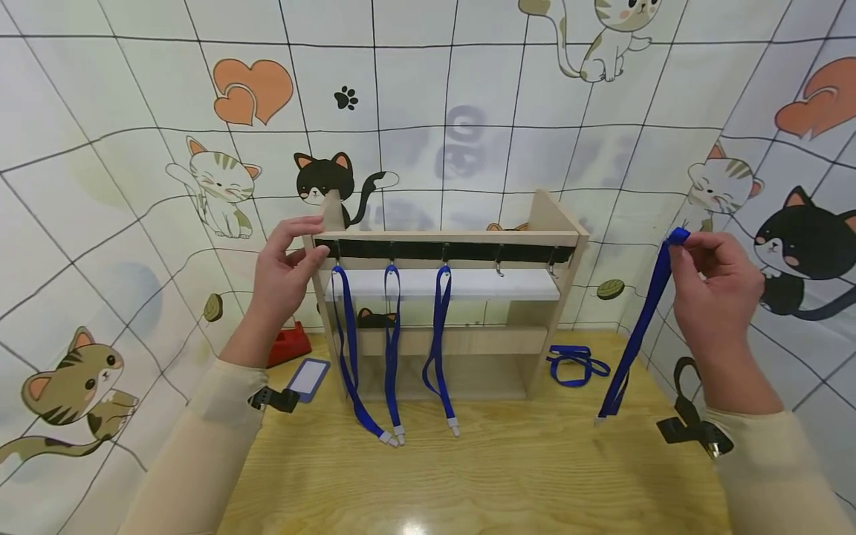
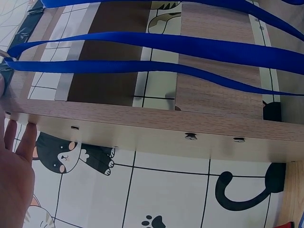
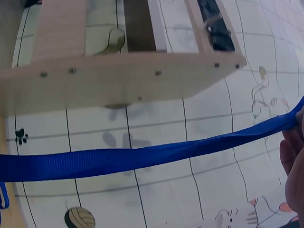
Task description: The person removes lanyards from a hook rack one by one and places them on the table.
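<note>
Hanging blue lanyards on a wooden hook rack [image 1: 535, 223]. Right hand [image 1: 718, 293] pinches the loop top of a lanyard [image 1: 638, 327] at 3 o'clock of the rack, strap dangling, clip end near the worktop [image 1: 495, 475]. Left hand [image 1: 284, 271] grips the rack's 9 o'clock top corner, steadying it. Best keep the loop spread, drop it over a free hook [image 1: 498, 264]. Count: three lanyards hung, one held, one lying on the worktop [image 1: 575, 364]; two hooks empty.
</note>
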A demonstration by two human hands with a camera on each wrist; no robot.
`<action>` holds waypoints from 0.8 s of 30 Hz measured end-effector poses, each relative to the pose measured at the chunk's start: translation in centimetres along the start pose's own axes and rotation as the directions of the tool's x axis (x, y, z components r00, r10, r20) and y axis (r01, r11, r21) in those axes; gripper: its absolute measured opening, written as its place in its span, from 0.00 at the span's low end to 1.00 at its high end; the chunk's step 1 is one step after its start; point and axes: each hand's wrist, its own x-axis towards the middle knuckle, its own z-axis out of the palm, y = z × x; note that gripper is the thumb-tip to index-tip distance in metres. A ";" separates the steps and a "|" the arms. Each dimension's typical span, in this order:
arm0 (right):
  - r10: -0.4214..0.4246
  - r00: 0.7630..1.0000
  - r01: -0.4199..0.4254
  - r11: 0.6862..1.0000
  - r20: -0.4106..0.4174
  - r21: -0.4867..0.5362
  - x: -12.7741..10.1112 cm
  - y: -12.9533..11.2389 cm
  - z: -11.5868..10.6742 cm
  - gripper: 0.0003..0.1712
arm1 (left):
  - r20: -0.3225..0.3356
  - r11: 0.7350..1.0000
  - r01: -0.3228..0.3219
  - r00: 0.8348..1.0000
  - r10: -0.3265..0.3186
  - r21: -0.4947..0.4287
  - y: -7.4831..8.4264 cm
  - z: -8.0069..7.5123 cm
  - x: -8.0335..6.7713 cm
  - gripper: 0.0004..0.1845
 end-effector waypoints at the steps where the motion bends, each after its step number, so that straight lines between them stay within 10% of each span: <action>1: 0.007 1.000 -0.007 1.000 -0.003 -0.020 0.2 0.2 -0.2 0.13 | 0.001 1.000 -0.001 1.000 0.001 0.001 0.0 0.0 0.0 0.17; 24: 0.266 0.963 -0.258 0.956 0.038 -0.139 1.3 7.7 -0.3 0.08 | -0.011 0.999 0.024 1.000 -0.024 0.026 0.1 -0.1 0.0 0.18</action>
